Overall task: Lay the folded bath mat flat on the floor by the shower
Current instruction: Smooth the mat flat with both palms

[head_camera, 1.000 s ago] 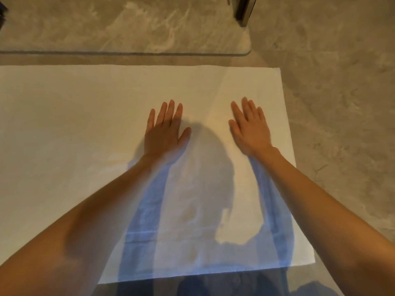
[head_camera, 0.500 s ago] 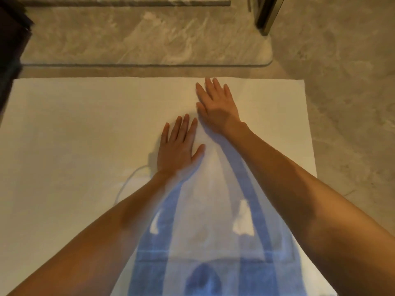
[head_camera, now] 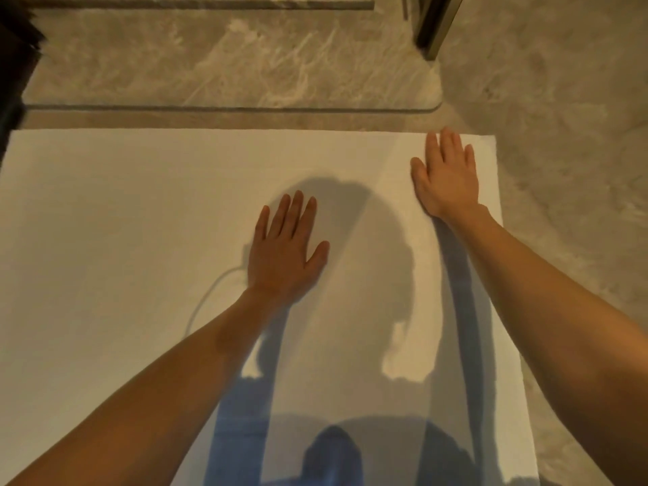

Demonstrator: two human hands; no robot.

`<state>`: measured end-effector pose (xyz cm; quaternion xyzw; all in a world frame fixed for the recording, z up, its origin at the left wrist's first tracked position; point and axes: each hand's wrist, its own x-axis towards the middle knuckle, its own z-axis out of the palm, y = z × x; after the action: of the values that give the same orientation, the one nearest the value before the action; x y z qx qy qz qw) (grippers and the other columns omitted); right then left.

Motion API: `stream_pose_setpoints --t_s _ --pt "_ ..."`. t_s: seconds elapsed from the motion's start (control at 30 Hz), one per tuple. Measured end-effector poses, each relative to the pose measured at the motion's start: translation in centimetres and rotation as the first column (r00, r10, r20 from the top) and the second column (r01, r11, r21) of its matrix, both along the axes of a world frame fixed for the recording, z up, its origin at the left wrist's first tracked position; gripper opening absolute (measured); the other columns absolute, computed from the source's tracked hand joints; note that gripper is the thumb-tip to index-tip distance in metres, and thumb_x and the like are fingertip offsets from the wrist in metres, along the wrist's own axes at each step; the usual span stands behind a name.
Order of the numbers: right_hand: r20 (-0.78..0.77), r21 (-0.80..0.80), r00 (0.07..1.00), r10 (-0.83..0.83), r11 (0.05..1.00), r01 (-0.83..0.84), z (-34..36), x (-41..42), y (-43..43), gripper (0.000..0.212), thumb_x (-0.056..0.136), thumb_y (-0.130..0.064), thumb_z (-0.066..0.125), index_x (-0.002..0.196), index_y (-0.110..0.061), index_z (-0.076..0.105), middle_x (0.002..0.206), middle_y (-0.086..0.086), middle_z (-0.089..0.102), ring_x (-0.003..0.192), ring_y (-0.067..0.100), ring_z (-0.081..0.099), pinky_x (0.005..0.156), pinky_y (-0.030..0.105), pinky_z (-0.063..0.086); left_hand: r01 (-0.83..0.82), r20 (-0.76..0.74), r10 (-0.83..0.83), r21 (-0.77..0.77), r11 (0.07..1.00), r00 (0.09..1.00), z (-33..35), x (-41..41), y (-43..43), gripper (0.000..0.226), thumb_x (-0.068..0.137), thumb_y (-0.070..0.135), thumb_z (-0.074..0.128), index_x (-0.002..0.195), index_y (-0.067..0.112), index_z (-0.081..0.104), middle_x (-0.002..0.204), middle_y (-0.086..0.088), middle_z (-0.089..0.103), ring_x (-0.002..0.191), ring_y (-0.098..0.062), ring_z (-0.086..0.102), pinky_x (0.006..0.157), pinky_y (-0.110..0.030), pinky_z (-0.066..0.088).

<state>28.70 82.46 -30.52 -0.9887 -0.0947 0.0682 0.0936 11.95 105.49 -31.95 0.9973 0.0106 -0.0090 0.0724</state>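
Observation:
The white bath mat [head_camera: 122,240] lies unfolded and flat on the marble floor, filling most of the view. Its far edge runs alongside the raised shower threshold [head_camera: 228,108]. My left hand [head_camera: 285,252] presses palm down on the middle of the mat, fingers spread. My right hand [head_camera: 447,178] lies palm down near the mat's far right corner, fingertips close to the far edge. Neither hand holds anything. My shadow darkens the mat between my arms.
Grey-brown marble floor [head_camera: 561,170] stretches to the right of the mat. A dark metal frame post [head_camera: 433,26] stands at the shower's right end. A dark object [head_camera: 14,64] sits at the far left edge.
My right hand slid from the mat's far middle out to the far right corner. My left hand stayed on the middle of the mat. The view shifted slightly.

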Motion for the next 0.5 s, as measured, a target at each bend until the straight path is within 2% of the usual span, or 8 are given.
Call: stream_pose_setpoints --t_s 0.07,0.13,0.2,0.37,0.5 --pt "0.035 0.014 0.999 0.026 1.0 -0.026 0.4 -0.7 0.0 0.06 0.1 -0.037 0.025 0.148 -0.003 0.013 0.157 0.018 0.009 0.146 0.028 0.004 0.118 0.044 0.0 -0.003 -0.004 0.003 0.002 1.0 1.0 0.1 0.0 0.0 0.068 0.09 0.05 0.028 0.149 0.017 0.024 0.156 -0.009 0.025 0.145 -0.023 0.018 0.117 -0.044 0.009" --pt "0.036 0.01 0.985 0.167 0.986 -0.168 0.2 -2.0 0.3 0.059 0.1 -0.035 0.027 0.148 -0.003 0.014 0.157 0.018 0.01 0.146 0.029 0.005 0.118 0.043 0.001 -0.006 -0.001 0.006 0.005 1.0 1.0 0.1 0.0 -0.1 0.068 0.089 0.05 0.028 0.149 0.017 0.024 0.156 -0.009 0.025 0.144 -0.023 0.019 0.117 -0.043 0.008" --pt "0.014 -0.001 0.976 0.216 0.976 -0.216 -0.3 -2.6 -0.1 0.058 0.1 -0.035 0.028 0.148 -0.005 0.013 0.157 0.017 0.01 0.146 0.029 0.005 0.118 0.042 0.001 -0.007 -0.002 0.007 0.005 1.0 1.0 0.1 0.0 -0.1 0.068 0.089 0.05 0.028 0.149 0.017 0.025 0.156 -0.009 0.025 0.144 -0.023 0.02 0.117 -0.043 0.009" --pt "0.048 -0.016 0.999 -0.014 1.0 0.015 -0.3 -0.7 -3.6 0.061 0.1 -0.035 0.03 0.147 0.0 0.015 0.156 0.02 0.012 0.145 0.03 0.009 0.118 0.043 0.003 -0.01 -0.022 0.01 0.01 1.0 1.0 -0.2 0.1 -0.1 0.069 0.089 0.052 0.026 0.15 0.019 0.02 0.158 -0.007 0.021 0.145 -0.021 0.015 0.117 -0.042 0.006" --pt "0.073 -0.053 0.993 -0.092 0.994 0.096 0.2 -0.4 -4.9 0.063 0.099 -0.035 0.031 0.144 0.007 0.017 0.154 0.025 0.015 0.144 0.032 0.012 0.118 0.047 0.006 -0.006 -0.017 0.006 -0.001 1.0 1.0 -0.2 0.1 0.1 0.069 0.089 0.052 0.025 0.15 0.02 0.019 0.158 -0.006 0.02 0.145 -0.02 0.014 0.117 -0.041 0.004"
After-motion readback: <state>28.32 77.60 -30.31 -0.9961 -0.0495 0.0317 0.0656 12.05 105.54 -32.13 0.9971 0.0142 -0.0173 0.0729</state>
